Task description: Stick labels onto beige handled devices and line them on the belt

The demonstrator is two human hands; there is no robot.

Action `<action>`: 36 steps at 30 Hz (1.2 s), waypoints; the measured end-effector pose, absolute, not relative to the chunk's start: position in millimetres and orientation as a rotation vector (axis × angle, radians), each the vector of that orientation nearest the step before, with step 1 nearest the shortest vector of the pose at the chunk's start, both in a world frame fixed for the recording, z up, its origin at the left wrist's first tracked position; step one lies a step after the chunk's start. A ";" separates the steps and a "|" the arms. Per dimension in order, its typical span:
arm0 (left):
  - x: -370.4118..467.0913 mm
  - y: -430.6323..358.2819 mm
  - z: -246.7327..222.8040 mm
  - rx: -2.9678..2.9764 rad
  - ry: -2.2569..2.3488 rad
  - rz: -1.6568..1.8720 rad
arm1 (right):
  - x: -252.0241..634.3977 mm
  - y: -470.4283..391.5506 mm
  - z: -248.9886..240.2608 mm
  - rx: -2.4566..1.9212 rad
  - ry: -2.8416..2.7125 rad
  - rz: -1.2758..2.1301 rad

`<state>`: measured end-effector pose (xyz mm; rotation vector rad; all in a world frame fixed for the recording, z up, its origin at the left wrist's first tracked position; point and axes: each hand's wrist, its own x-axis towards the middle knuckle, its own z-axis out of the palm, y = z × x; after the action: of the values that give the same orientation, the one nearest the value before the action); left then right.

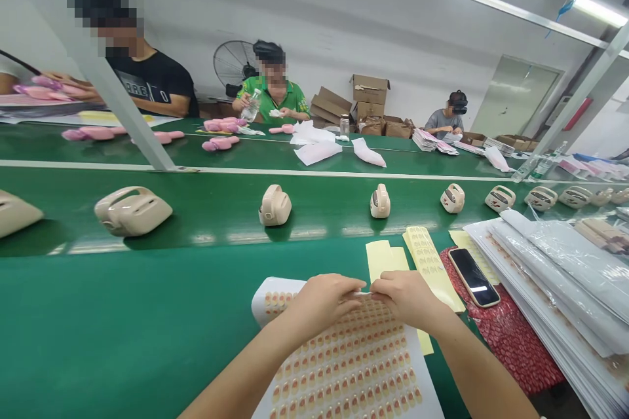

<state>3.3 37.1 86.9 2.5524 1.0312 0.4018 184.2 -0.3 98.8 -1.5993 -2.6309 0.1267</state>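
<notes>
A large white sheet [344,366] printed with rows of small oval stickers lies on the green table in front of me. Its far edge is lifted and curled between my hands. My left hand [329,301] pinches that edge from the left, fingers closed. Close beside it, my right hand [405,298] pinches the same edge from the right, also with closed fingers. Just beyond my right hand lie plain yellow sheets [386,258] and a strip of yellow sticker sheets [425,255].
Cream-coloured devices [275,205] stand in a row on the green belt. At right are a phone [474,277] on red bubble wrap [521,340] and stacked white sheets [555,288]. Across the belt, people sit near pink items [220,143]. A metal post [113,72] rises at left.
</notes>
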 end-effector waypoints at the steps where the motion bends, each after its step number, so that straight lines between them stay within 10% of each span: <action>1: 1.0 37.9 87.3 2.549 1.041 0.401 | 185.9 -0.5 98.7 -1.599 -2.637 0.127; 36: -35.1 41.2 108.3 2.354 1.315 0.060 | 188.3 4.9 120.5 -1.815 -2.613 0.254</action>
<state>-35.1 41.2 108.3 2.3536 1.3155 0.0604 188.3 4.9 120.5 -1.8148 -2.6134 0.2538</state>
